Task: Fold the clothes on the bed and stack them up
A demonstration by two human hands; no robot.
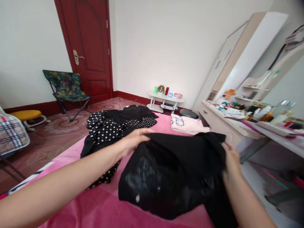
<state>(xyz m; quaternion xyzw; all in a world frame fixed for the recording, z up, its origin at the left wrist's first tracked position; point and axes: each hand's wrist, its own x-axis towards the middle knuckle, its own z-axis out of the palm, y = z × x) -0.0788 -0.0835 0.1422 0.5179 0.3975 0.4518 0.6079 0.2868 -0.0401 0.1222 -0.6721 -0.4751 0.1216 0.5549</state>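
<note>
A black top (166, 177) with a dark, glossy print on its front is held up over the pink bedspread (95, 205). My left hand (136, 139) pinches its upper left edge between thumb and fingers. At the upper right corner, my right hand (230, 158) grips the bunched cloth, its fingertips partly hidden behind the fabric. A length of black cloth hangs below my right hand. Beyond my left hand lies a loose heap of black clothes with white polka dots (109, 131). A folded pale pink garment (187, 125) with a blue print lies on the bed's far right.
A cluttered dressing table (237, 122) with bottles stands close on the right. Past the bed is a low white table (166, 96) with small ornaments. A patterned folding chair (66, 87) and a yellow stool (26, 114) stand on the left, near the red door (87, 47).
</note>
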